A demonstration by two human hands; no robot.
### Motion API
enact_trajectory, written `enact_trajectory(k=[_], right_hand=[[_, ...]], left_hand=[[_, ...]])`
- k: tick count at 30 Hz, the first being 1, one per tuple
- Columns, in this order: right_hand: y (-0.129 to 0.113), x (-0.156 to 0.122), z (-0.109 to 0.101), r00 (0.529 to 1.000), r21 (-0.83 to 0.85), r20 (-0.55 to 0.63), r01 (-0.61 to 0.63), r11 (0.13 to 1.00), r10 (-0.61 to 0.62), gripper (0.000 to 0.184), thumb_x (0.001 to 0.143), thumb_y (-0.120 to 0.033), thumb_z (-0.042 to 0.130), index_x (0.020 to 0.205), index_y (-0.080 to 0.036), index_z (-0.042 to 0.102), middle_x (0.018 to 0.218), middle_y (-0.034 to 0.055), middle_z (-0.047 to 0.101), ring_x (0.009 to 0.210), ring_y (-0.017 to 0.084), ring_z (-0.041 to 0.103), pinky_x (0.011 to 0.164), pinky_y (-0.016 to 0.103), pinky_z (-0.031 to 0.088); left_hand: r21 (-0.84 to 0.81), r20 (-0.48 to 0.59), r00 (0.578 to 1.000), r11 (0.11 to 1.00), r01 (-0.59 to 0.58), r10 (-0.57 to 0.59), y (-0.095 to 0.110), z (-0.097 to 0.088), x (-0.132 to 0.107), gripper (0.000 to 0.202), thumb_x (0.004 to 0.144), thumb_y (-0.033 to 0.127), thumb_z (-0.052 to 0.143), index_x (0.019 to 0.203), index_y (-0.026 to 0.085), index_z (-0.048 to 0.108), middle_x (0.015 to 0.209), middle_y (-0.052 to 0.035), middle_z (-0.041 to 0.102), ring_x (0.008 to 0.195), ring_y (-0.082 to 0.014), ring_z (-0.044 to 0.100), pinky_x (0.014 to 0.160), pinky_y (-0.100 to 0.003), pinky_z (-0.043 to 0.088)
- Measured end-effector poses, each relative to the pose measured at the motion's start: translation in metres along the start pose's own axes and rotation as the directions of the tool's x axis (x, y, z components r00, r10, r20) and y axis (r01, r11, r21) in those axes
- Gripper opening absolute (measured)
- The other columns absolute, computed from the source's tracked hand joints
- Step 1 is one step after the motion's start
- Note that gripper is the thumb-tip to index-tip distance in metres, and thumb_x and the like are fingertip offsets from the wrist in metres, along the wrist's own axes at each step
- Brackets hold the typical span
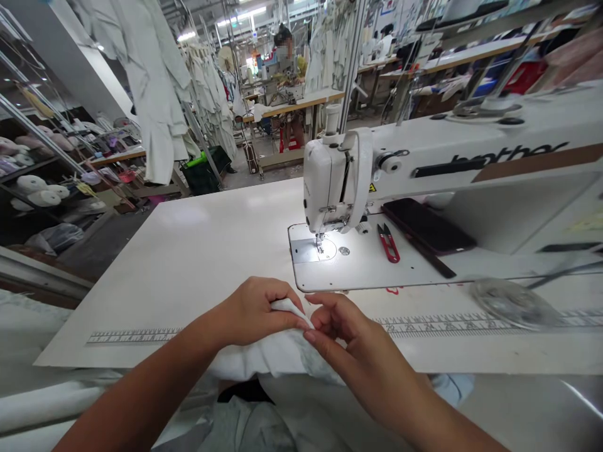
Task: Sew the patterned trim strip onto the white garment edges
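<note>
My left hand (pixel 264 312) is closed on a folded edge of white fabric (pixel 288 306), pinching it between thumb and fingers. Facing it, my right hand (pixel 346 333) has its fingers curled at the tip of the same fold, the thumb against the cloth and the index finger raised apart. The rest of the fabric hangs over the table's front edge towards my lap. Just beyond my hands stands a white sewing machine (pixel 330 182), its lit presser foot (pixel 320 243) over the metal needle plate (pixel 304 251). No cloth lies under the foot.
Red-handled thread snips (pixel 389 243) and a dark phone (pixel 428 226) lie on the machine bed. A printed ruler strip (pixel 426 327) runs along the white table (pixel 211 232). A clear round object (pixel 513 304) sits at right. Pale garments (pixel 160 81) hang at left; a person works behind.
</note>
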State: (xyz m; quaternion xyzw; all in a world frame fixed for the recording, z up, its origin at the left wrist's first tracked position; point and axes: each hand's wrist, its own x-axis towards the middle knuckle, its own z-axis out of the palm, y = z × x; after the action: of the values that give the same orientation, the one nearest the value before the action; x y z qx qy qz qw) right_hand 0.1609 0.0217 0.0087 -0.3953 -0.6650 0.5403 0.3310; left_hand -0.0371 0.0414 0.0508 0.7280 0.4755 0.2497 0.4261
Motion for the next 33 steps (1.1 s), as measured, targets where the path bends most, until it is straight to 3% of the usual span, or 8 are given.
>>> enact_trajectory(k=[6,12,18,21,24,27,30,33], right_hand=[[0.008,0.002,-0.003,0.998,0.078,-0.045,-0.039,0.996,0.042,0.025,0.094,-0.035,0.051,0.118,-0.031,0.048,0.09,-0.0021,0.055,0.074,0.012,0.055,0.061,0.024,0.044],[0.012,0.01,-0.004,0.995,0.104,-0.097,-0.03,0.994,0.04,0.024,0.093,-0.038,0.052,0.115,-0.028,0.047,0.09,-0.0008,0.055,0.074,0.013,0.055,0.062,0.025,0.045],[0.015,0.03,-0.02,0.992,-0.113,-0.111,-0.076,0.991,0.063,0.021,0.091,-0.032,0.049,0.111,-0.025,0.044,0.081,-0.0015,0.06,0.071,0.015,0.058,0.061,0.027,0.046],[0.009,0.042,-0.032,0.989,-0.416,-0.101,-0.145,0.898,0.113,0.021,0.09,-0.026,0.046,0.11,-0.023,0.042,0.079,-0.0018,0.063,0.067,0.016,0.06,0.058,0.027,0.044],[0.004,0.051,-0.042,0.984,-0.579,-0.094,-0.178,0.796,0.152,0.025,0.086,-0.019,0.048,0.11,-0.022,0.046,0.076,-0.0006,0.064,0.066,0.018,0.061,0.054,0.027,0.039],[0.005,0.058,-0.048,0.985,-0.653,-0.07,-0.163,0.74,0.155,0.029,0.082,-0.016,0.051,0.111,-0.02,0.052,0.077,0.002,0.065,0.068,0.02,0.061,0.052,0.027,0.035],[0.005,0.062,-0.053,0.988,-0.7,-0.015,-0.119,0.704,0.153,0.019,0.083,-0.02,0.055,0.102,-0.02,0.061,0.077,0.0032,0.067,0.068,0.021,0.062,0.052,0.027,0.035],[0.004,0.063,-0.061,0.988,-0.722,0.1,-0.008,0.692,0.116,0.011,0.086,-0.025,0.06,0.092,-0.021,0.067,0.075,0.0022,0.067,0.07,0.021,0.062,0.056,0.03,0.04]], left_hand=[[-0.358,-0.022,0.997,0.932,0.057,-0.069,-0.018,-0.007,0.007,0.016,0.079,0.029,0.071,0.086,0.015,0.071,0.078,-0.002,0.068,0.071,-0.0111,0.058,0.066,-0.022,0.044],[-0.372,-0.052,0.995,0.927,0.057,-0.082,-0.025,-0.008,0.02,0.019,0.084,0.032,0.065,0.09,0.015,0.071,0.086,-0.0037,0.068,0.079,-0.0127,0.058,0.074,-0.024,0.044],[-0.084,-0.178,0.981,0.995,0.061,-0.075,-0.031,0.002,0.053,0.022,0.086,0.036,0.06,0.083,0.016,0.07,0.077,-0.0009,0.066,0.072,-0.0131,0.057,0.064,-0.023,0.043],[0.213,-0.192,0.981,0.977,0.029,0.013,-0.038,0.011,0.074,0.019,0.087,0.032,0.057,0.084,0.02,0.072,0.077,0.001,0.067,0.071,-0.0129,0.059,0.063,-0.022,0.043],[0.36,-0.177,0.981,0.933,-0.013,0.082,-0.042,0.019,0.09,0.015,0.086,0.024,0.059,0.081,0.024,0.073,0.077,0.0023,0.067,0.075,-0.0141,0.06,0.07,-0.025,0.045],[0.426,-0.206,0.973,0.905,-0.011,0.109,-0.043,0.025,0.098,0.011,0.083,0.022,0.063,0.078,0.024,0.072,0.078,0.0005,0.064,0.081,-0.0172,0.058,0.073,-0.029,0.045],[0.491,-0.274,0.952,0.871,0.016,0.137,-0.041,0.03,0.098,0.002,0.08,0.019,0.067,0.082,0.02,0.069,0.085,-0.0029,0.062,0.087,-0.0196,0.056,0.073,-0.03,0.047],[0.567,-0.247,0.951,0.823,-0.015,0.188,-0.041,0.037,0.092,0.01,0.084,0.013,0.06,0.076,0.017,0.064,0.081,-0.0034,0.06,0.083,-0.0194,0.054,0.074,-0.032,0.047]])
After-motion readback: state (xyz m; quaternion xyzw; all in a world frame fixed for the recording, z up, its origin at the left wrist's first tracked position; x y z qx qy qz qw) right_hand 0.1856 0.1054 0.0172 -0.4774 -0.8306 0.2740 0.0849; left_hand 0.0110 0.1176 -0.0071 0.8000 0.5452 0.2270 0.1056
